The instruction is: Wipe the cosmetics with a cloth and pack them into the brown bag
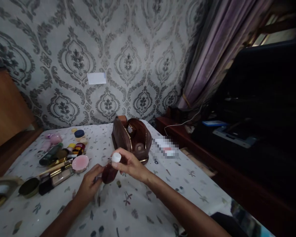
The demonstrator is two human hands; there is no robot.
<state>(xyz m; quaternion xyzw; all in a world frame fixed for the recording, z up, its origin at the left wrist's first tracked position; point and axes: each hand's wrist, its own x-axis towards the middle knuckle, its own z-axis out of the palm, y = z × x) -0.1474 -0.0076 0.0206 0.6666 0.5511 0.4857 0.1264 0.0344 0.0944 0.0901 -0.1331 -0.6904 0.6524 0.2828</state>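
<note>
A dark red bottle (109,173) with a white cap (116,157) is held between both hands in front of a brown bag. My left hand (91,181) grips the bottle's lower left side. The fingers of my right hand (129,164) are closed round the white cap at its top. Just behind my right hand stands the brown bag (120,135), unzipped and open, with a small dark item with gold marks (130,129) inside it.
Left on the patterned cloth (138,204) lie a pink compact (80,163), a foundation bottle (61,177), a dark round container (29,187), a blue-lidded jar (79,135) and several other cosmetics. A blurred white packet (166,146) is right of the bag.
</note>
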